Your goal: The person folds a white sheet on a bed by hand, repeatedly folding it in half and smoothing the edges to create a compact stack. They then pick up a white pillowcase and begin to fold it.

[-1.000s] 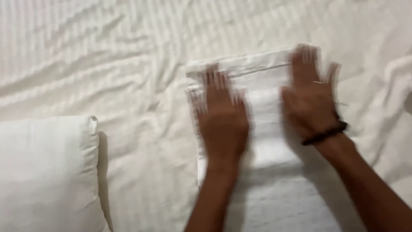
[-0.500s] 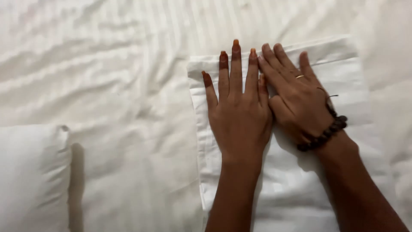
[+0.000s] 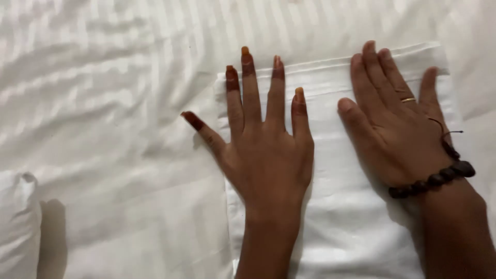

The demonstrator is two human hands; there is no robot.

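White folded cloth [image 3: 356, 217] on white faintly striped sheet [image 3: 129, 77]; dark brown bead bracelet [image 3: 436, 179]

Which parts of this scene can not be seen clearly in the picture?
- Head view: the folded white cloth is cut off by the bottom edge, and partly covered by the left hand and right hand.
- The white pillow is cut off by the left edge.
- Number of cloth layers: cannot tell.

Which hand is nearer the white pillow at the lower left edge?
Left. The left hand lies flat over the folded white cloth's left edge, on the pillow's side. The right hand lies flat farther right on that cloth.
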